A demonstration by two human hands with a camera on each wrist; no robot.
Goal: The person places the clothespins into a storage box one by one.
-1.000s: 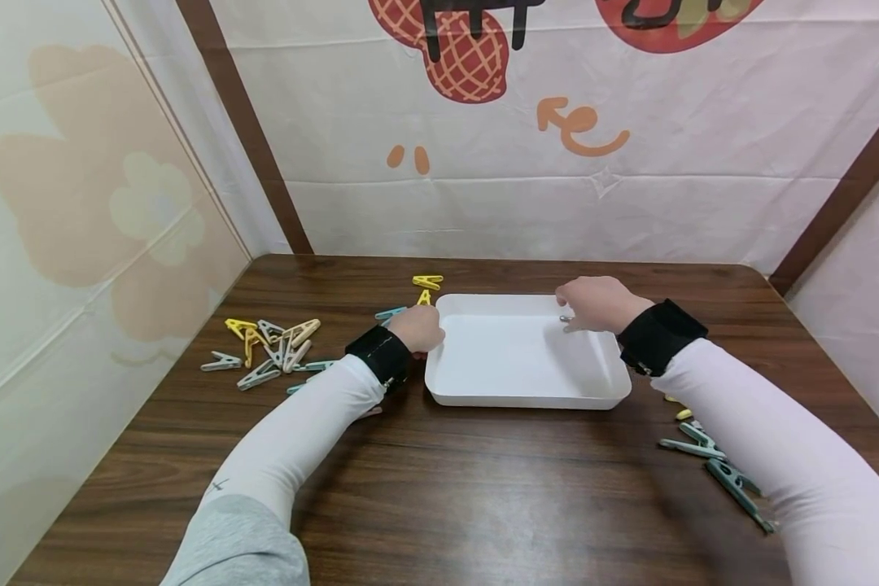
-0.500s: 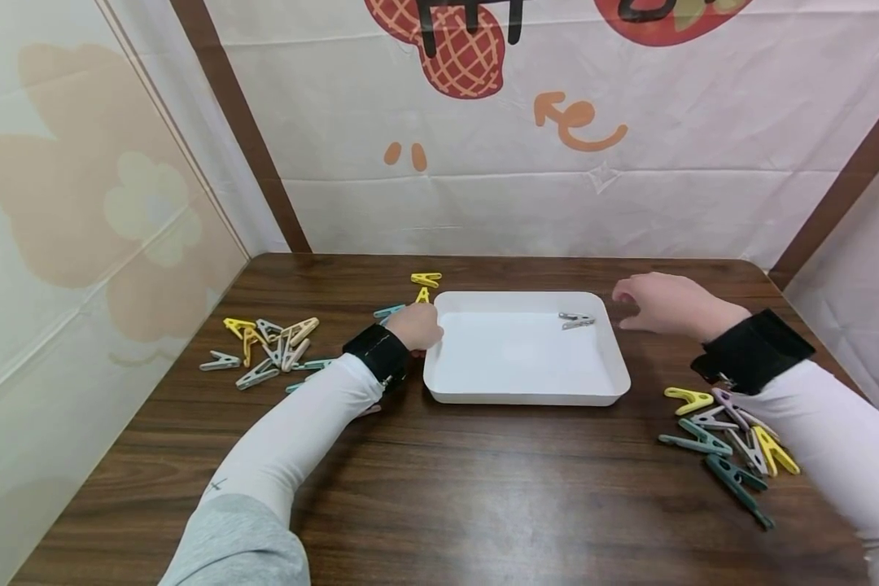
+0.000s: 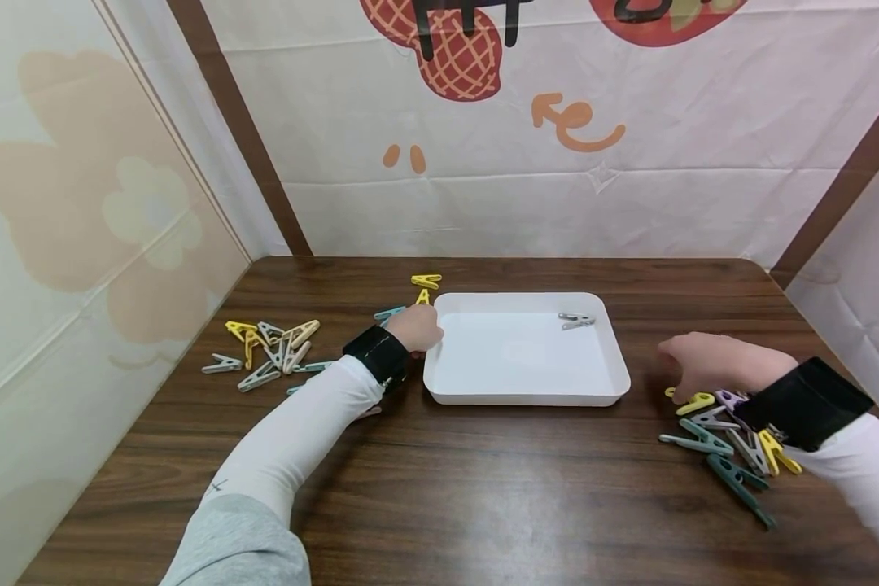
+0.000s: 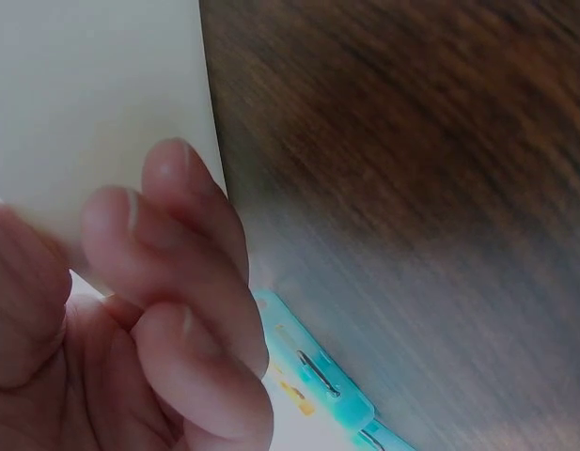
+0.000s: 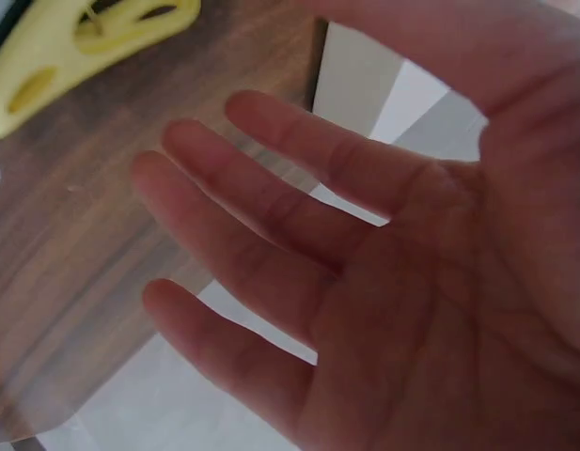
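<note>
A white tray (image 3: 513, 358) lies on the brown table, with one grey clothespin (image 3: 577, 321) inside near its right side. My left hand (image 3: 415, 328) grips the tray's left edge; the left wrist view shows curled fingers (image 4: 191, 244) against the tray wall (image 4: 101, 85). To the right of the tray, my right hand (image 3: 725, 362) hovers at a yellow clothespin (image 3: 697, 403) on the near edge of a pile. In the right wrist view its fingers are spread and relaxed, apart from the yellow clothespin (image 5: 64, 70).
Purple, grey, yellow, teal (image 3: 706, 441) and dark green clothespins (image 3: 738, 487) make up the right pile. Several more clothespins (image 3: 260, 374) lie left of the tray, partly behind the left arm. Two yellow ones (image 3: 426, 281) sit behind the left hand. Fabric walls border the table.
My right hand has let go of the grey clothespin in the tray, swung out to the right, then come down toward the right pile. The left hand stays at the tray edge.
</note>
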